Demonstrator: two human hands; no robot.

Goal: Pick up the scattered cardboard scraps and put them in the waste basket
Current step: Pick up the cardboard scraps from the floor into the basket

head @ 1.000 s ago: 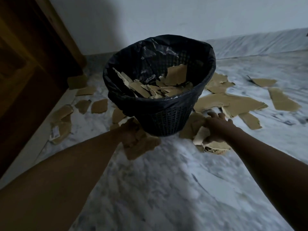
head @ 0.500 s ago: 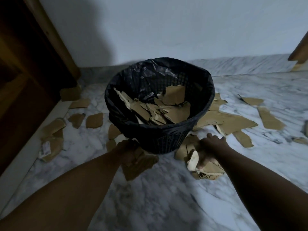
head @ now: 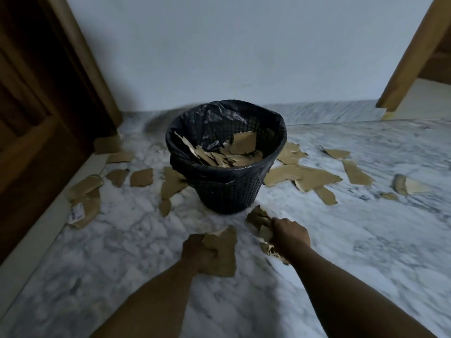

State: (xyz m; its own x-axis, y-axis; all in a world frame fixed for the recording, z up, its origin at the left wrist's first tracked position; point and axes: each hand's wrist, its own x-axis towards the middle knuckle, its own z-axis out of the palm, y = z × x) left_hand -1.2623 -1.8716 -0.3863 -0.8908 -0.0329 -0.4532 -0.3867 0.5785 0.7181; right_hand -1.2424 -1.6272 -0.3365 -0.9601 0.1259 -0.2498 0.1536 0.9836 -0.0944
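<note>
Both hands hover just before the black waste basket [head: 225, 167], the left hand [head: 199, 254] gripping a cardboard scrap [head: 223, 252] and the right hand [head: 290, 234] clutching several, so the next move likely means lifting them over the rim.

Left hand [head: 198, 253] grips a cardboard wad [head: 223, 254]; right hand [head: 290, 234] grips a second wad [head: 258, 217]. Just beyond both hands stands the lined waste basket [head: 231, 193], holding scraps. Loose scraps [head: 302, 175] lie on the marble floor [head: 136, 240] beyond the hands, to either side.
</note>
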